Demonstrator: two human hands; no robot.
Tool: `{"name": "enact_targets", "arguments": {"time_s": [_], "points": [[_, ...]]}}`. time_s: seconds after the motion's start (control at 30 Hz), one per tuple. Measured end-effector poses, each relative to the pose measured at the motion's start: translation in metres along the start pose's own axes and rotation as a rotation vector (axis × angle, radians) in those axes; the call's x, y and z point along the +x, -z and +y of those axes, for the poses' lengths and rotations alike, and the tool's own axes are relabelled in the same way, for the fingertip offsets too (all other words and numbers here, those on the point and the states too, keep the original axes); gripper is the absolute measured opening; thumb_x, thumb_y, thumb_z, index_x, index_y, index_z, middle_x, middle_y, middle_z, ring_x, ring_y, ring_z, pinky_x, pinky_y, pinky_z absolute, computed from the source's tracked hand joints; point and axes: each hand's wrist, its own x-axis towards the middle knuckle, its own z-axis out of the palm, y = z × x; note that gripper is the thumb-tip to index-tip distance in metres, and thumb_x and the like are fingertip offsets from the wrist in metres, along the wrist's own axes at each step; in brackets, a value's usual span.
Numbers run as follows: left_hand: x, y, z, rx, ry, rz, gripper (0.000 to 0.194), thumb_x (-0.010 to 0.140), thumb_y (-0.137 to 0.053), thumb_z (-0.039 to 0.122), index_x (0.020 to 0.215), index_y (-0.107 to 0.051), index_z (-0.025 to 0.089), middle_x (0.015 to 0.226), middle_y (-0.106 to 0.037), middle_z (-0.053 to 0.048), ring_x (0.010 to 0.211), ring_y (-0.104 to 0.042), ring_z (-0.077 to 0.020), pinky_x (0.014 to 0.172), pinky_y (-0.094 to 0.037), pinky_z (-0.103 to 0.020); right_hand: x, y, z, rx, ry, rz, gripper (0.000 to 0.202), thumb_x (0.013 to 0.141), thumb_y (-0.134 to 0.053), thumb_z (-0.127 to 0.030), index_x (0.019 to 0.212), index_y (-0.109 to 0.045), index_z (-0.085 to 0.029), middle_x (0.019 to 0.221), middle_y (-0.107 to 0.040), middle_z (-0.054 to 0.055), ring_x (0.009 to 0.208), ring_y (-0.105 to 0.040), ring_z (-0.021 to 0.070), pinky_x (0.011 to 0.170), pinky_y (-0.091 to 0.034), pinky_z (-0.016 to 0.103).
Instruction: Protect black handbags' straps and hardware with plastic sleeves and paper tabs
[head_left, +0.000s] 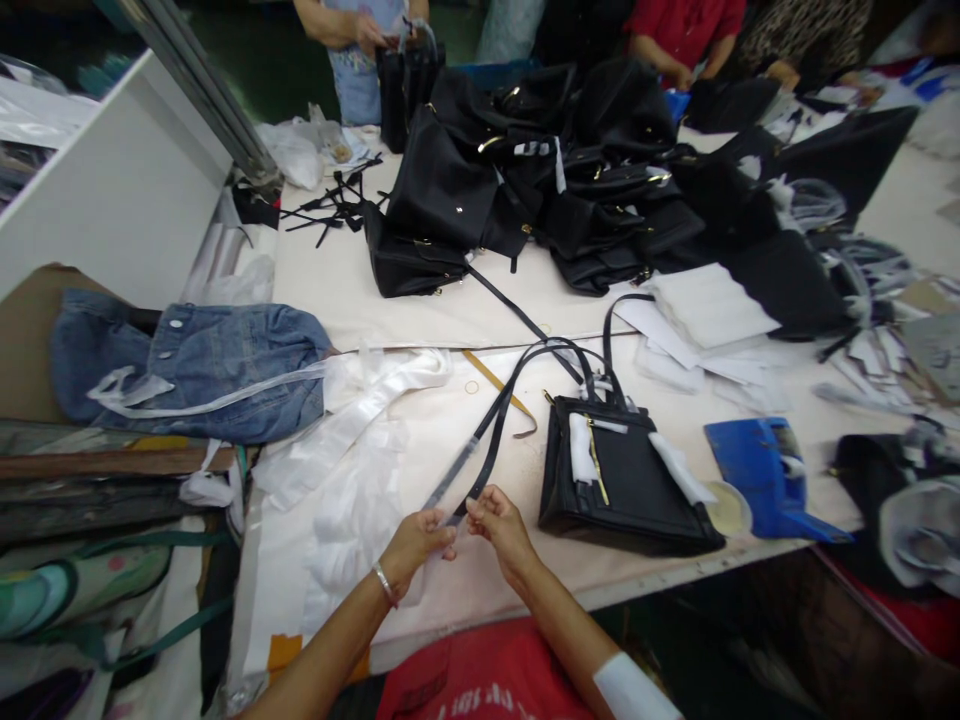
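Holding black strap (493, 453) | left hand (415, 545): pinching | right hand (504, 528): pinching | black bag (637, 500) nearby

Blk handbag (637, 475), boxy, gold vert. zip, white wrap pcs on front, handles (610, 365) raised; on counter (397, 312) nr front edge, R of ctr. Blk strap (493, 447), long, looped, partly in clr plastic, lower end at L hand (412, 547).

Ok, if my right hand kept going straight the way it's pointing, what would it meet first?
Most likely the black strap, right by the fingers of your right hand, though the depth between them is hard to judge.
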Motion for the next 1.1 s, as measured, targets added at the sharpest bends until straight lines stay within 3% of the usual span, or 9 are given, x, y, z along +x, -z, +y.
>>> {"name": "enact_targets", "arguments": {"time_s": [0.17,0.37,0.53,0.63,0.73,0.83,0.97,1.1], "points": [[0.001,-0.006,0.003,0.116,-0.090,0.109,0.021,0.066,-0.072,0.029,0.071,-0.059,0.014,0.061,-0.063,0.002,0.051,-0.059,-0.0117,0.058,-0.044,-0.025,0.002,0.000,-0.002,-0.074,0.043,-0.001,0.033,0.069,-0.070,-0.044,0.071,-0.048,-0.020,0.061,-0.053,-0.004,0.057,-0.050,0.0105,0.056,-0.042,0.023],[-0.005,-0.006,0.004,0.142,-0.182,0.076,0.023,0.079,-0.058,0.038,0.081,-0.061,0.015,0.069,-0.068,-0.002,0.068,-0.062,-0.0152,0.069,-0.044,-0.027,0.003,-0.001,0.001,-0.107,0.105,0.014,0.032,0.071,-0.069,-0.044,0.069,-0.047,-0.020,0.060,-0.050,-0.005,0.054,-0.049,0.0099,0.054,-0.041,0.023],[-0.003,-0.002,-0.002,0.139,-0.177,0.183,0.024,0.073,-0.064,0.039,0.072,-0.059,0.015,0.062,-0.066,-0.001,0.061,-0.061,-0.0160,0.064,-0.045,-0.028,0.004,0.002,0.005,-0.134,-0.056,-0.093,0.037,0.070,-0.068,-0.050,0.073,-0.048,-0.020,0.059,-0.055,-0.003,0.053,-0.053,0.0115,0.055,-0.044,0.024],[0.002,0.001,-0.010,0.154,-0.189,0.196,0.024,0.074,-0.063,0.038,0.071,-0.058,0.015,0.061,-0.066,-0.001,0.059,-0.062,-0.0166,0.066,-0.047,-0.030,0.017,0.008,-0.002,-0.104,-0.152,-0.035,0.038,0.073,-0.062,-0.056,0.079,-0.051,-0.020,0.071,-0.060,0.001,0.063,-0.058,0.0135,0.061,-0.047,0.026],[0.007,0.002,-0.016,0.170,-0.211,0.213,0.023,0.075,-0.062,0.038,0.072,-0.058,0.015,0.063,-0.067,-0.003,0.060,-0.063,-0.0169,0.066,-0.048,-0.030,0.035,0.011,-0.014,-0.038,-0.129,0.056,0.038,0.070,-0.065,-0.054,0.079,-0.053,-0.020,0.078,-0.061,0.002,0.068,-0.058,0.0133,0.064,-0.047,0.025],[0.010,-0.002,-0.016,0.156,-0.230,0.214,0.024,0.076,-0.061,0.039,0.072,-0.056,0.016,0.065,-0.067,-0.003,0.059,-0.064,-0.0169,0.063,-0.048,-0.029,0.043,0.010,-0.020,0.000,-0.081,0.055,0.037,0.066,-0.071,-0.049,0.073,-0.051,-0.019,0.076,-0.060,0.001,0.066,-0.056,0.0120,0.066,-0.047,0.025],[0.020,-0.009,-0.008,0.181,-0.222,0.256,0.026,0.076,-0.059,0.043,0.072,-0.054,0.017,0.061,-0.065,0.000,0.053,-0.060,-0.0154,0.051,-0.042,-0.025,0.032,0.004,-0.012,0.016,-0.071,0.042,0.037,0.064,-0.073,-0.047,0.073,-0.050,-0.020,0.077,-0.061,0.001,0.066,-0.056,0.0123,0.066,-0.047,0.025],[0.034,-0.017,0.002,0.323,-0.294,0.364,0.023,0.075,-0.058,0.041,0.068,-0.055,0.019,0.056,-0.060,0.004,0.051,-0.054,-0.0130,0.051,-0.038,-0.023,0.025,0.003,-0.007,0.004,-0.148,-0.028,0.037,0.064,-0.073,-0.046,0.069,-0.048,-0.020,0.073,-0.060,0.000,0.065,-0.056,0.0126,0.065,-0.047,0.026]]}}
